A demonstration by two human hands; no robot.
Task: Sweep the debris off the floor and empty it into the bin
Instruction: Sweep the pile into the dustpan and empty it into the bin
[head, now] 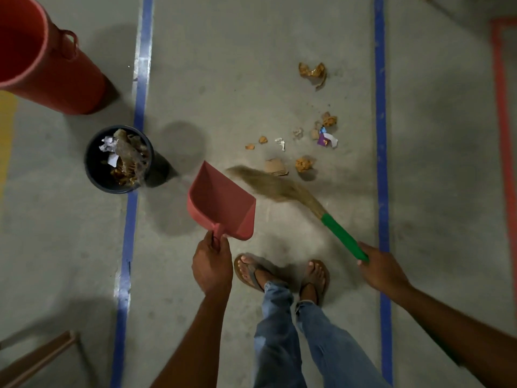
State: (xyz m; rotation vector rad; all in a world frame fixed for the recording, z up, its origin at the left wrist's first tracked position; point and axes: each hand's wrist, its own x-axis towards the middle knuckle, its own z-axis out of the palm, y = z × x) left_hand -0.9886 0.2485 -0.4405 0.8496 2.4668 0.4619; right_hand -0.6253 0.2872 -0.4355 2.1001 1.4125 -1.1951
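Dustpan (223,204) is gripped by left hand (211,266); broom (296,196) is gripped by right hand (382,271); debris (303,141) is strewn beyond; bin (93,175) stands left.

Floor (251,65) matt grey concrete, scuffed. Dustpan (223,203) smooth red plastic. Broom (279,186) soft dry grass bristles, green glossy plastic-wrapped handle. Debris (313,72) crumpled paper, shiny wrappers, torn cardboard. Bin (92,169) dark plastic.
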